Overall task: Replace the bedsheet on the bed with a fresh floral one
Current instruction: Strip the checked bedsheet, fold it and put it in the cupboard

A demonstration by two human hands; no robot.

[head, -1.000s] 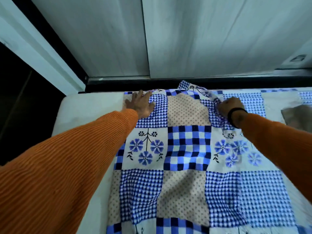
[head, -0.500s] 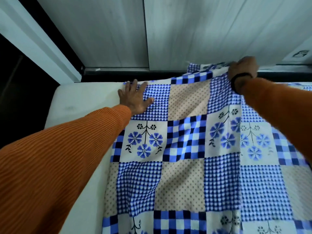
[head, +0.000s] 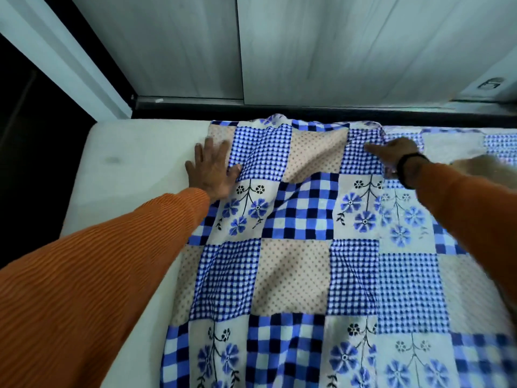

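Pale wood-grain wardrobe doors (head: 363, 46) w/ dark base rail (head: 279, 109), white frame (head: 56, 51) left, dim light

The floral bedsheet (head: 302, 247), a patchwork of blue checks, blue flowers and beige dots, lies rumpled on the white mattress (head: 134, 163), whose left strip is uncovered.

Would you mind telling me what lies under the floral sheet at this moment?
A bare white mattress shows left of the floral patchwork bedsheet and evidently runs beneath it. The left hand presses the sheet's edge. Whatever lies under the covered part is hidden.
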